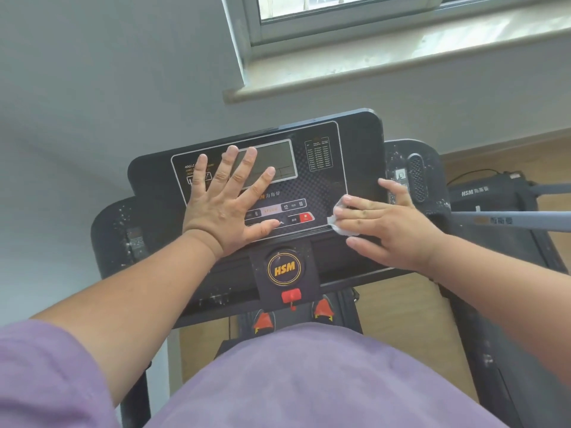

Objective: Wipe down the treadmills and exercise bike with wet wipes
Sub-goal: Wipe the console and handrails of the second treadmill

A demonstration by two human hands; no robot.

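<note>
A crumpled wet wipe (341, 222) is pressed by the flat-fingered right hand (391, 230) at the treadmill console's (361, 156) lower right corner, mostly hidden beneath it. The left hand (228, 202) is laid flat, fingers spread, partly covering the display (278, 160).

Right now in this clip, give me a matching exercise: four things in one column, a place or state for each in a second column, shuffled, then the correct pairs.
Things
1. left hand
2. right hand
3. wet wipe
4. red safety clip

Places or states
A. crumpled, white, under fingers at the console panel's lower right corner
B. spread flat, fingers reaching onto the grey display
C. below the round HSM badge
D. pressing a wipe onto the console

Pairs: 1-B, 2-D, 3-A, 4-C
</note>
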